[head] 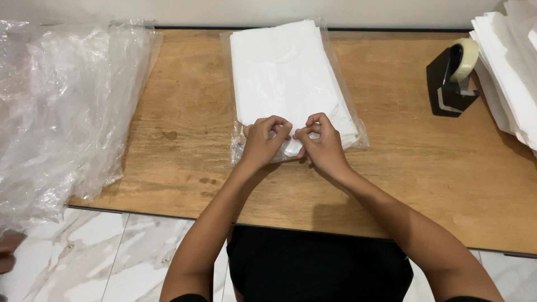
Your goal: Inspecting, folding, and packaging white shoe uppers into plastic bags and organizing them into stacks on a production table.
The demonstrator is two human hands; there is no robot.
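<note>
A folded white garment (285, 72) lies inside a clear plastic bag (334, 61) on the wooden table (184, 140), stretching from the far edge toward me. My left hand (262, 142) and my right hand (321, 145) rest side by side on the bag's near end. The fingers of both hands are curled and pinch the bag's open edge over the garment. The fingertips almost meet in the middle.
A heap of crumpled clear plastic bags (56, 106) covers the table's left end and hangs over its edge. A black tape dispenser (450, 78) stands at the right, next to a stack of white folded cloth (512, 67). Marble floor lies below.
</note>
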